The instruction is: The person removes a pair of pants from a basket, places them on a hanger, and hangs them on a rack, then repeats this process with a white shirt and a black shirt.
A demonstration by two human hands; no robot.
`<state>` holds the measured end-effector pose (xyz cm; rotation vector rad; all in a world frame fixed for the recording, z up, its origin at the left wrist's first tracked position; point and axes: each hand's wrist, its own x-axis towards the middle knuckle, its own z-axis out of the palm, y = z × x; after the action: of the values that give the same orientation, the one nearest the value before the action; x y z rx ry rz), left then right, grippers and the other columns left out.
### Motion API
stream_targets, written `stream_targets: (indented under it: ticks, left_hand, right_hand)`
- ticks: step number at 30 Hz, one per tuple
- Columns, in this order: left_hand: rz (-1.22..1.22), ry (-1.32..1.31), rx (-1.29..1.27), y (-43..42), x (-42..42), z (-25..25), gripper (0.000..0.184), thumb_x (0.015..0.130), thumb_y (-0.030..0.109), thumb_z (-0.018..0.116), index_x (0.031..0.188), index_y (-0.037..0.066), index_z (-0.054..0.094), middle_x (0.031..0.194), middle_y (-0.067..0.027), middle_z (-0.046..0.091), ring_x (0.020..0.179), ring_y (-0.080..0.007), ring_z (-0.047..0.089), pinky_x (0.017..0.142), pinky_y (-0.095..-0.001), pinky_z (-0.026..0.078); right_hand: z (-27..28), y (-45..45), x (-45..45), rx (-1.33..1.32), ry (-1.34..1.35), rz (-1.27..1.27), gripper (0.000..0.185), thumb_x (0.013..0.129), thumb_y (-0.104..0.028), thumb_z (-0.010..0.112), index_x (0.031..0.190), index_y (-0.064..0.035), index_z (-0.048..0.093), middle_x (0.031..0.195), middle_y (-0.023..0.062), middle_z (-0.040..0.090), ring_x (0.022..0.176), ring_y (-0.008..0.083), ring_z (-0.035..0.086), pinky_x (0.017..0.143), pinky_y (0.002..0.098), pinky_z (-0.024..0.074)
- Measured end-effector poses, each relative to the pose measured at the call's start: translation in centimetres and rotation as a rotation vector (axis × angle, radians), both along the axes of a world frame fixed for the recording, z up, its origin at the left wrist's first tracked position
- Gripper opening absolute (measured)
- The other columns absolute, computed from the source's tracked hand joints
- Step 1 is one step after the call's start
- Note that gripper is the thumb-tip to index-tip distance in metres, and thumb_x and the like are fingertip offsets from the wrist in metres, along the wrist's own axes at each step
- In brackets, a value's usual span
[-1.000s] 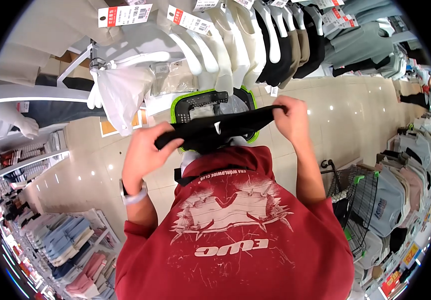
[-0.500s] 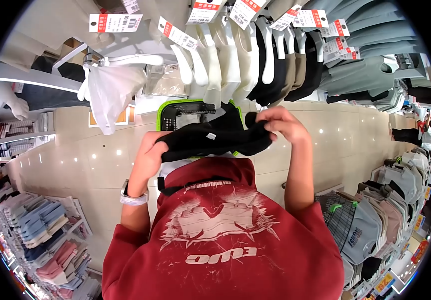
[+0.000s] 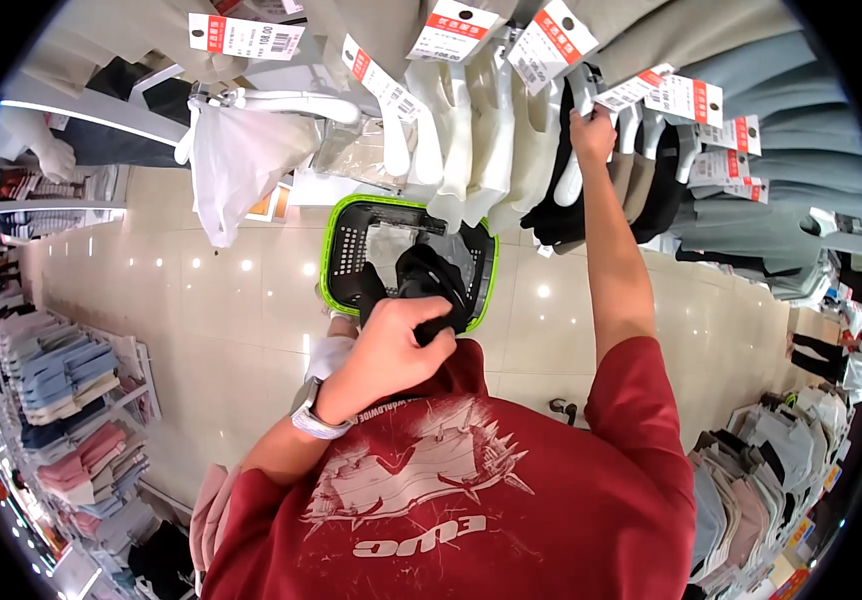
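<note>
My left hand (image 3: 398, 345) is closed on a bunched black garment (image 3: 431, 280), which hangs over a black shopping basket with a green rim (image 3: 326, 262). Part of the cloth is hidden behind my fingers. Up at the clothes rack, my right hand (image 3: 594, 137) has its fingers closed around the upper part of a white hanger (image 3: 570, 184). Black tops (image 3: 553, 222) hang right at that hanger, and cream tops (image 3: 491, 150) hang to its left.
Price tags (image 3: 554, 45) stick out above the rack. A white garment (image 3: 241, 165) hangs at the left, near a plastic-wrapped pack (image 3: 359, 155). Grey-green clothes (image 3: 761, 235) fill the right side. Folded stacks (image 3: 71, 370) stand on shelves at the left. Another person (image 3: 821, 355) is far right.
My right hand has let go of the black garment and moved up to the rack. The garment, stretched between both hands before, is now bunched in my left hand, nearer the basket.
</note>
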<state>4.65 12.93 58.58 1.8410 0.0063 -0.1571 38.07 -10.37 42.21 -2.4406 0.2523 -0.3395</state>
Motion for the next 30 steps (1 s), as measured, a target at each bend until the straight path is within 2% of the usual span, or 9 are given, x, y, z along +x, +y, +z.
stream_targets:
  ticks: [12, 14, 17, 18, 21, 24, 26, 28, 30]
  left_hand:
    - [0.056, 0.062, 0.061, -1.9, 0.2, -3.7, 0.013, 0.075, 0.006, 0.064, 0.076, -0.003, 0.055, 0.062, -0.0193, 0.049, 0.05, -0.0306, 0.046, 0.05, -0.0342, 0.039]
    - [-0.016, 0.094, 0.06, -2.2, 0.0, -5.9, 0.012, 0.08, 0.006, 0.064, 0.088, -0.002, 0.064, 0.067, -0.0112, 0.06, 0.059, -0.0096, 0.052, 0.057, -0.0265, 0.043]
    - [-0.003, 0.15, 0.08, -2.1, 0.2, -5.3, 0.01, 0.08, 0.005, 0.063, 0.088, -0.002, 0.064, 0.064, -0.0096, 0.058, 0.059, -0.0078, 0.05, 0.057, -0.0257, 0.043]
    - [0.036, 0.09, 0.014, -2.1, 0.2, -5.9, 0.011, 0.076, 0.005, 0.064, 0.08, -0.003, 0.059, 0.064, -0.0183, 0.054, 0.051, -0.0265, 0.049, 0.052, -0.0309, 0.042]
    - [0.029, 0.132, -0.034, -1.1, 0.3, -6.2, 0.012, 0.077, 0.006, 0.065, 0.086, -0.002, 0.063, 0.062, -0.0128, 0.057, 0.055, -0.0112, 0.049, 0.054, -0.0285, 0.043]
    - [0.054, 0.098, -0.094, -0.6, 0.3, -6.5, 0.01, 0.079, 0.006, 0.065, 0.084, -0.003, 0.063, 0.06, -0.0088, 0.055, 0.055, -0.0076, 0.045, 0.053, -0.0265, 0.04]
    - [0.017, 0.136, -0.098, 0.3, 0.4, -6.0, 0.011, 0.08, 0.007, 0.065, 0.082, -0.003, 0.063, 0.059, -0.0083, 0.053, 0.054, -0.0072, 0.043, 0.051, -0.0264, 0.039]
    - [-0.01, 0.187, -0.095, 0.9, 0.4, -5.2, 0.012, 0.081, 0.009, 0.065, 0.08, -0.003, 0.062, 0.057, -0.0078, 0.052, 0.053, -0.0068, 0.041, 0.049, -0.0263, 0.037]
    - [-0.035, 0.124, 0.028, 1.8, 0.4, -4.4, 0.015, 0.085, 0.01, 0.063, 0.08, -0.005, 0.061, 0.057, 0.0036, 0.051, 0.056, -0.0023, 0.04, 0.048, -0.0224, 0.033]
  right_hand:
    - [-1.0, -1.0, 4.7, -0.1, 0.004, -0.052, 0.046, 0.076, -0.04, 0.066, 0.106, -0.0052, 0.064, 0.106, 0.0192, 0.064, 0.1, 0.0359, 0.06, 0.087, 0.0401, 0.047]
    - [1.5, -1.3, 2.9, -0.146, -0.035, -0.064, 0.042, 0.075, -0.04, 0.064, 0.101, -0.0071, 0.067, 0.095, 0.018, 0.067, 0.093, 0.0371, 0.062, 0.084, 0.0434, 0.048]
    - [3.5, -2.0, -0.1, -0.183, -0.084, -0.076, 0.039, 0.072, -0.039, 0.064, 0.093, -0.0072, 0.069, 0.083, 0.0181, 0.067, 0.086, 0.0379, 0.063, 0.078, 0.045, 0.0502]
    - [3.8, -2.1, -1.5, -0.167, -0.073, -0.078, 0.038, 0.072, -0.039, 0.065, 0.092, -0.0068, 0.068, 0.079, 0.0174, 0.067, 0.081, 0.0381, 0.064, 0.076, 0.0453, 0.0504]
    - [4.0, -2.7, -5.9, -0.149, -0.087, -0.042, 0.033, 0.073, -0.034, 0.065, 0.091, -0.0069, 0.068, 0.071, 0.0162, 0.065, 0.072, 0.037, 0.064, 0.071, 0.0452, 0.0505]
    - [3.9, -3.9, -11.0, -0.021, -0.264, -0.051, 0.029, 0.075, -0.03, 0.066, 0.088, -0.0048, 0.066, 0.069, 0.0154, 0.064, 0.067, 0.036, 0.063, 0.064, 0.0421, 0.049]
    - [4.4, -4.3, -15.1, 0.064, -0.227, -0.117, 0.03, 0.075, -0.03, 0.068, 0.087, -0.0022, 0.065, 0.069, 0.0139, 0.063, 0.062, 0.0304, 0.061, 0.061, 0.0373, 0.0473]
    - [4.9, -4.8, -19.9, 0.224, -0.277, -0.136, 0.026, 0.08, -0.022, 0.07, 0.089, 0.0018, 0.063, 0.076, 0.0093, 0.063, 0.066, 0.0138, 0.055, 0.064, 0.0295, 0.0449]
    - [4.3, -5.7, -24.3, 0.416, -0.359, -0.14, 0.024, 0.084, -0.017, 0.066, 0.098, 0.0026, 0.061, 0.083, 0.0093, 0.064, 0.075, 0.0135, 0.057, 0.069, 0.026, 0.0447]
